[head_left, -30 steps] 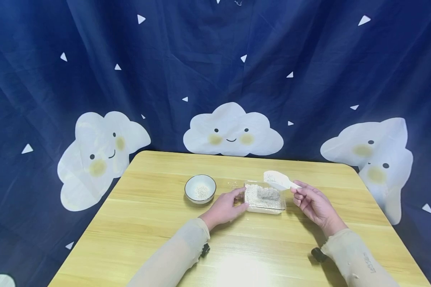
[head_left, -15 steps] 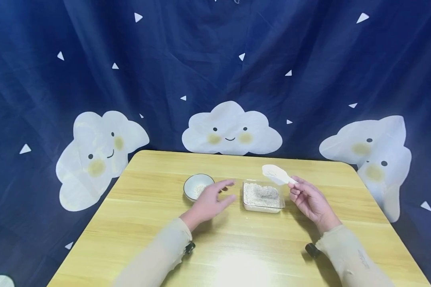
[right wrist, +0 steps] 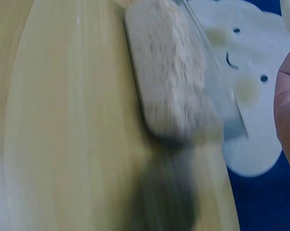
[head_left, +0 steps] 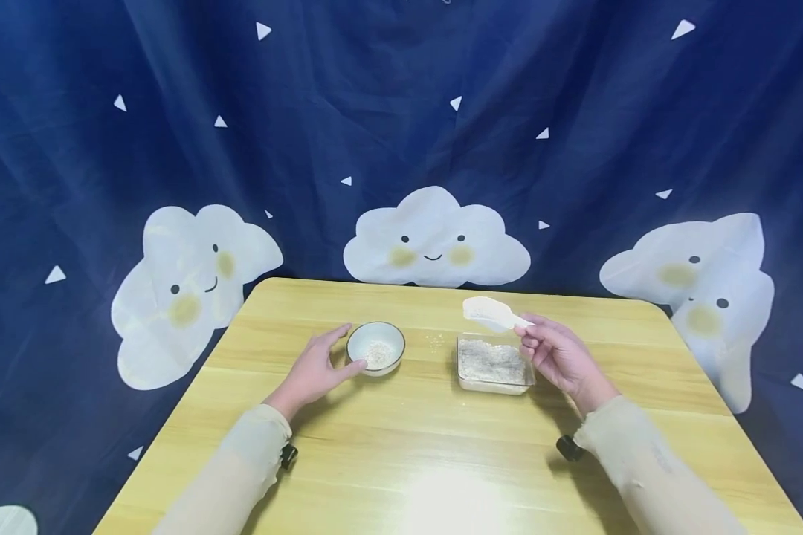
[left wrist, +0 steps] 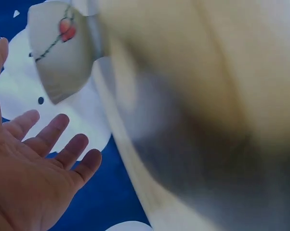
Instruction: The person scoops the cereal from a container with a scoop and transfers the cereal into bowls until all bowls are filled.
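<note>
Pale flakes (right wrist: pixel 159 72) are being held in a clear container (right wrist: pixel 234 120) on a wood-grain table (right wrist: pixel 63 120); blue cloud-print cloth (right wrist: pixel 265 204) is being partly covered by the right hand (right wrist: pixel 289 108).

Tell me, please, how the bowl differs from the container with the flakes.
The bowl is round; the container is rectangular. The bowl's wall is opaque, with a dark rim; the container's is transparent. The bowl holds a small heap of flakes; the container holds more. Both stand upright on the table.

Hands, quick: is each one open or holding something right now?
Left hand: open, beside the round, pale, dark-rimmed ceramic bowl.
Right hand: closed, holding the white plastic scoop.
</note>
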`<move>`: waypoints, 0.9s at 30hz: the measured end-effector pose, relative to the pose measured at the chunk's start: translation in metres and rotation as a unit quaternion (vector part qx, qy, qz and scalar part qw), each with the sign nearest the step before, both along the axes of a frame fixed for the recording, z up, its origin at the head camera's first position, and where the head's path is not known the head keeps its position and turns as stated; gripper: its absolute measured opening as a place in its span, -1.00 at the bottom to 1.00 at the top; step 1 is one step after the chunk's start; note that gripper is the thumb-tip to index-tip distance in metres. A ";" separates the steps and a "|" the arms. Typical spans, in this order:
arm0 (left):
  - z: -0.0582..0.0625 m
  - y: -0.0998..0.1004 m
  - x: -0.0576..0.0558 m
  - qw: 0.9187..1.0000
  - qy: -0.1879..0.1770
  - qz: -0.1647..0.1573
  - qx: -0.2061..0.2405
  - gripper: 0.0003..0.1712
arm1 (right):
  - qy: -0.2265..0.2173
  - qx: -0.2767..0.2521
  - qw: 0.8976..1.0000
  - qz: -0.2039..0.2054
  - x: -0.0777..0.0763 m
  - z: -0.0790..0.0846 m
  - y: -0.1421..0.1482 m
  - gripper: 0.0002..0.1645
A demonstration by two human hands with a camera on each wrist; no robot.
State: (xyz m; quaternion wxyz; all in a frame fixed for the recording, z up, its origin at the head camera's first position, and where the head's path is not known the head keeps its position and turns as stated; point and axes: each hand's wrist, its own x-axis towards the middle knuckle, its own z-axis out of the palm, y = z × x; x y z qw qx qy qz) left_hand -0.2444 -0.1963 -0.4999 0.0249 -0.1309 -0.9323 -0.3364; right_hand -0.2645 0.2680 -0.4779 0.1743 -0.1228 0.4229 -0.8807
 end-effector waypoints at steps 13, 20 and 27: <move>-0.007 0.007 -0.003 1.000 -0.014 -0.001 -0.011 0.05 | -0.018 0.123 0.992 -0.009 -0.008 0.015 -0.084 -0.62; -0.008 0.007 -0.003 0.999 -0.032 -0.006 -0.005 0.06 | -0.030 0.221 0.973 -0.053 -0.010 0.014 -0.123 -0.55; -0.009 0.007 -0.002 0.999 -0.046 -0.006 0.010 0.08 | 0.046 0.372 0.922 -0.098 -0.001 0.020 -0.152 -0.48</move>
